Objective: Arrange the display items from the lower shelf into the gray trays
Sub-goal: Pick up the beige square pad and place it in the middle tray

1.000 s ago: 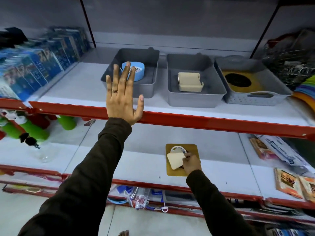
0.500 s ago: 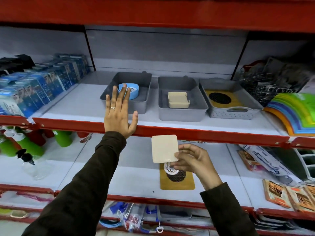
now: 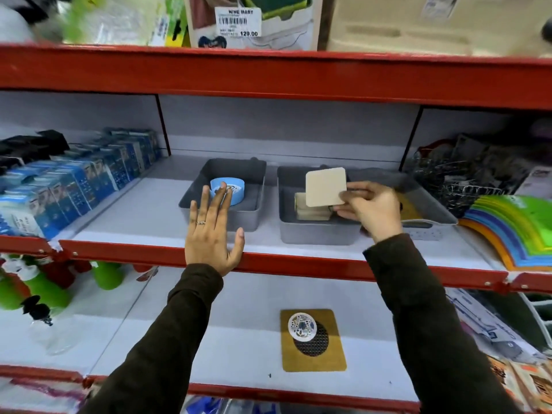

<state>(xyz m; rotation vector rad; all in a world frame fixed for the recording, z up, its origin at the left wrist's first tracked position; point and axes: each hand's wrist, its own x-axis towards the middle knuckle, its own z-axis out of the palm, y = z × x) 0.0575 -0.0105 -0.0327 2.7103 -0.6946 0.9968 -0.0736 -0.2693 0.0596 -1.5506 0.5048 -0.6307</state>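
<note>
my right hand [image 3: 370, 211] pinched a cream square pad [image 3: 326, 186] by its edge, holding it tilted above the middle gray tray [image 3: 316, 233], over a cream stack [image 3: 310, 210] inside. my left hand [image 3: 212, 234] lay flat, fingers spread, on the red shelf edge [image 3: 298, 264]. a tan mat [image 3: 313, 358] lay on the lower shelf [image 3: 233, 339].

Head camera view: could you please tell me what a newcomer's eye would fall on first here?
Most striking is the cream square tile pinched in the right hand, held tilted above the middle gray tray, where similar cream pieces lie. The left hand rests flat on the red shelf edge, in front of the left gray tray holding a blue round strainer. Below, a tan square mat with a small round disc on it waits on the lower shelf.
</note>
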